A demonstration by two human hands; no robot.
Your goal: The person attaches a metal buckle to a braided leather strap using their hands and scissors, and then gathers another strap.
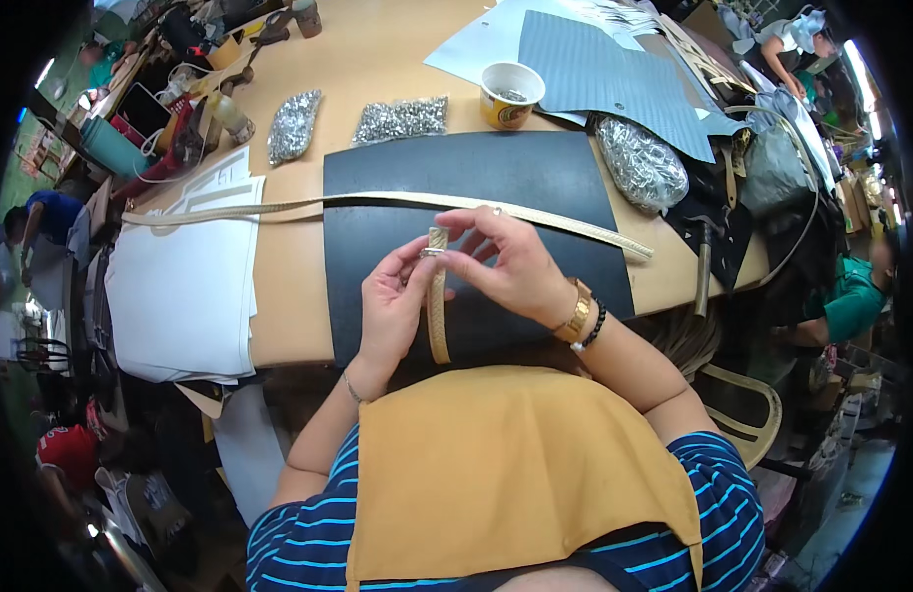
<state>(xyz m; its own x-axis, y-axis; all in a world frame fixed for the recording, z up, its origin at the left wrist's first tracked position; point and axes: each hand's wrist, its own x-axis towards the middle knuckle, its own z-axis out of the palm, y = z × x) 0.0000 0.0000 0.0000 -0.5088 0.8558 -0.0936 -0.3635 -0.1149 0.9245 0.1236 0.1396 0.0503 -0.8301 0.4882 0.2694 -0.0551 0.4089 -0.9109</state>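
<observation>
Both hands meet over the middle of a black mat. A short length of tan woven strap (438, 326) hangs upright between them, its lower end free. My left hand (392, 301) is closed on the strap near its top, thumb against a small silvery metal piece (432, 252) around it. My right hand (511, 261) curls over from the right, its thumb at the metal piece and its forefinger bent by the strap's upper end. Just beyond my hands, a long pale woven strap (555, 219) lies across the mat and past both its sides.
Under my hands lies the black mat (377, 178). White sheets (180, 306) are stacked at left. Bags of metal pieces (402, 120) and a yellow-white tub (508, 109) stand beyond. Rightward are a large hardware bag (642, 163), a hammer (704, 261) and grey-blue sheets (614, 79).
</observation>
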